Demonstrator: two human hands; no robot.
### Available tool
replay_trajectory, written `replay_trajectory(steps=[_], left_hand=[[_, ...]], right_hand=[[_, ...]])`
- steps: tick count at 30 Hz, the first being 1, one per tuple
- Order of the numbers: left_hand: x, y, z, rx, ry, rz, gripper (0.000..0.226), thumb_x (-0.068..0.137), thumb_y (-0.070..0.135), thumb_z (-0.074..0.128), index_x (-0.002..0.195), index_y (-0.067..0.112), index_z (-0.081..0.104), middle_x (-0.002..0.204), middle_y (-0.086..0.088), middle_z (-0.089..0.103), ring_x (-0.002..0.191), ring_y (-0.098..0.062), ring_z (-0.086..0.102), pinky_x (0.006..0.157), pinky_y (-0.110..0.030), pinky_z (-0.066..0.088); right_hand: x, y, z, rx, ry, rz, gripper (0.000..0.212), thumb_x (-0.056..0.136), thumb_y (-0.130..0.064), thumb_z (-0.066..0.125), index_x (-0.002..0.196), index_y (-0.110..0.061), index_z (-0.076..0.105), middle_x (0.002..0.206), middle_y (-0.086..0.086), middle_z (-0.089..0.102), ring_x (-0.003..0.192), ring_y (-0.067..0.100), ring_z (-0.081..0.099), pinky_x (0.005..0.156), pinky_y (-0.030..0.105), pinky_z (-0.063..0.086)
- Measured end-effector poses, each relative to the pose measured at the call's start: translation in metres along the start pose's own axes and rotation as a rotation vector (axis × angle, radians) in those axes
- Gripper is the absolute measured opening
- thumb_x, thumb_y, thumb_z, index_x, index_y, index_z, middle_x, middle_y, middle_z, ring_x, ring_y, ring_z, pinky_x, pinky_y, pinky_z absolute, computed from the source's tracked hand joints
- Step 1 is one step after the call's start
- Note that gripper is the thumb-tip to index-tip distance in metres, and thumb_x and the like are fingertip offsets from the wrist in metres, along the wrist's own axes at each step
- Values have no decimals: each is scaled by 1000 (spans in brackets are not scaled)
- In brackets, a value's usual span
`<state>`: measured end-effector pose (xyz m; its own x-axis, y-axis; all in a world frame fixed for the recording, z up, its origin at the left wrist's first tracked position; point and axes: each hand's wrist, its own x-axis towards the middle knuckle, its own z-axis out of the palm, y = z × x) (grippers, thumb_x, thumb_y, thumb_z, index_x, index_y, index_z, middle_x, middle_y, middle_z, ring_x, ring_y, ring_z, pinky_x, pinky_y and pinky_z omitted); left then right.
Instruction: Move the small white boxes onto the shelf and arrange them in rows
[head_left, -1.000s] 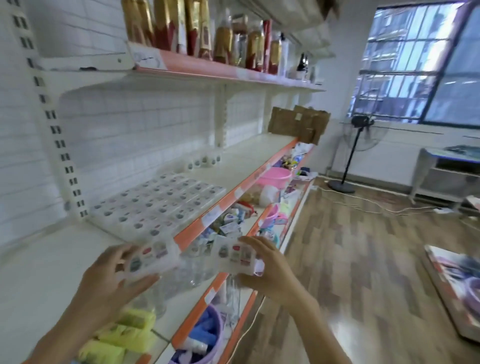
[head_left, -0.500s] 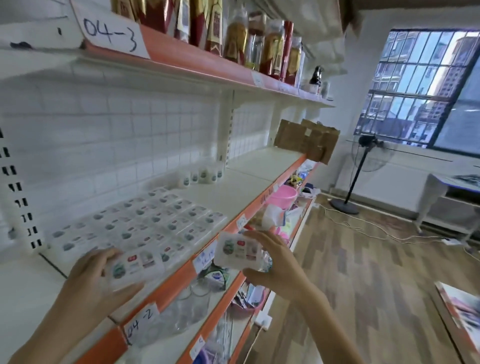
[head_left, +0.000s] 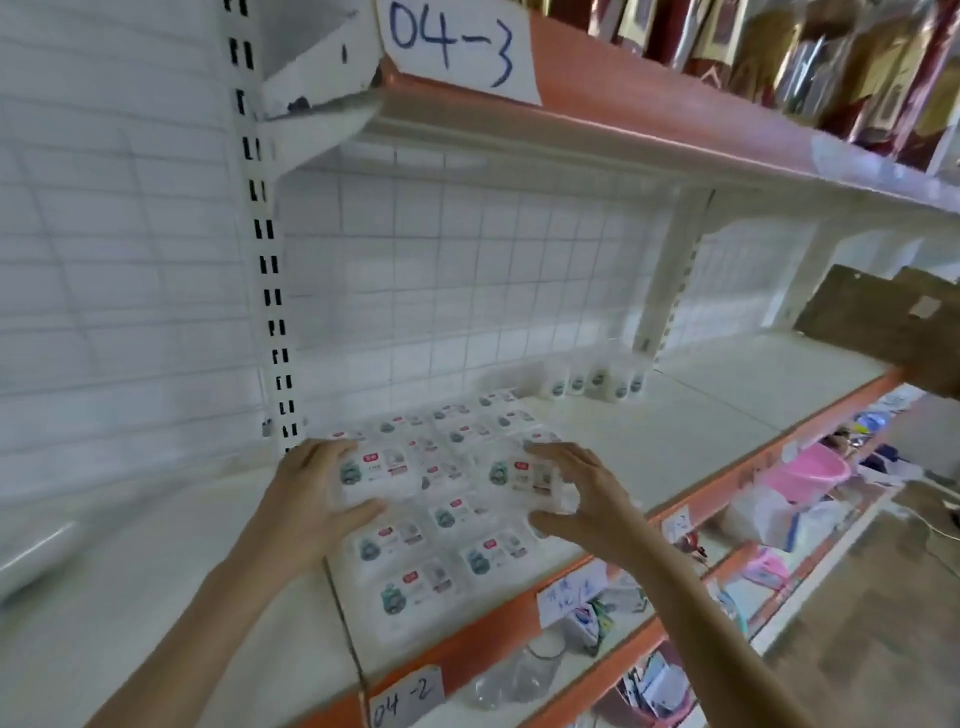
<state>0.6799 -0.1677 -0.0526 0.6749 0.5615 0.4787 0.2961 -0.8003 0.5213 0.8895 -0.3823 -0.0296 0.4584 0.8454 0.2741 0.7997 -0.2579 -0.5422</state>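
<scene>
My left hand (head_left: 311, 499) grips one small white box (head_left: 376, 470), my right hand (head_left: 582, 493) another (head_left: 524, 475), each long axis running along the shelf's (head_left: 649, 441) front edge. Both hover over the laid rows (head_left: 441, 545); the bare back right corner lies nearer my right.

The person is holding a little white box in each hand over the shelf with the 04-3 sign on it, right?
Almost. The left hand and right hand each hold a small white box, but the head view shows them over the shelf marked 04-2. The 04-3 sign is on the shelf above.
</scene>
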Motion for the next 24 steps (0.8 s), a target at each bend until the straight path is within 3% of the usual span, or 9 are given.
replay_trajectory(steps=[2, 5, 9, 13, 17, 19, 21, 24], left_hand=[[16, -7, 6, 78, 28, -34, 70, 74, 39, 73, 132, 14, 45, 130, -1, 45, 122, -17, 35, 97, -21, 26], [40, -23, 15, 312, 73, -50, 69, 74, 46, 71, 130, 12, 49, 125, -3, 53, 119, -23, 40, 99, -29, 32], [60, -42, 25, 598, 55, -34, 67, 55, 48, 82, 103, 5, 67, 92, -6, 69, 85, -31, 59, 71, -38, 51], [68, -44, 31, 754, 97, -47, 65, 46, 49, 86, 92, 6, 70, 82, -3, 69, 73, -27, 63, 57, -36, 52], [73, -52, 37, 822, 110, -63, 64, 47, 53, 83, 92, 9, 70, 82, 0, 69, 74, -24, 61, 56, -34, 51], [75, -57, 38, 844, 107, -65, 63, 49, 55, 81, 93, 11, 70, 84, 1, 70, 79, -21, 57, 57, -32, 51], [76, -61, 40, 843, 113, -72, 60, 51, 55, 80, 93, 13, 71, 86, 1, 70, 84, -19, 47, 57, -32, 50], [77, -63, 42, 834, 118, -90, 53, 51, 50, 82, 89, 14, 73, 91, -2, 71, 86, -20, 40, 58, -34, 51]], right_hand=[[36, 8, 10, 20, -96, -46, 66, 77, -21, 71, 135, -30, 40, 131, -14, 37, 126, 9, 32, 104, 28, 31], [89, 17, 25, 42, -240, -74, 67, 82, -21, 66, 140, -28, 34, 140, -10, 32, 132, 11, 26, 106, 25, 24], [143, 25, 46, 68, -360, -121, 68, 83, -19, 65, 142, -26, 31, 145, -6, 30, 135, 16, 25, 106, 30, 28], [177, 28, 65, 75, -433, -165, 69, 85, -18, 63, 143, -24, 28, 146, -5, 28, 135, 16, 23, 105, 27, 27], [198, 29, 80, 70, -472, -193, 71, 85, -22, 63, 145, -23, 25, 149, -4, 23, 137, 16, 19, 111, 31, 23], [205, 28, 85, 84, -462, -210, 69, 86, -19, 62, 144, -19, 27, 149, -1, 22, 136, 16, 23, 108, 24, 21], [210, 28, 89, 95, -447, -238, 63, 87, -15, 61, 142, -16, 31, 147, 2, 21, 131, 17, 30, 102, 19, 25], [214, 30, 94, 104, -425, -256, 53, 88, -14, 59, 137, -18, 39, 140, 2, 24, 120, 15, 38, 101, 23, 34]])
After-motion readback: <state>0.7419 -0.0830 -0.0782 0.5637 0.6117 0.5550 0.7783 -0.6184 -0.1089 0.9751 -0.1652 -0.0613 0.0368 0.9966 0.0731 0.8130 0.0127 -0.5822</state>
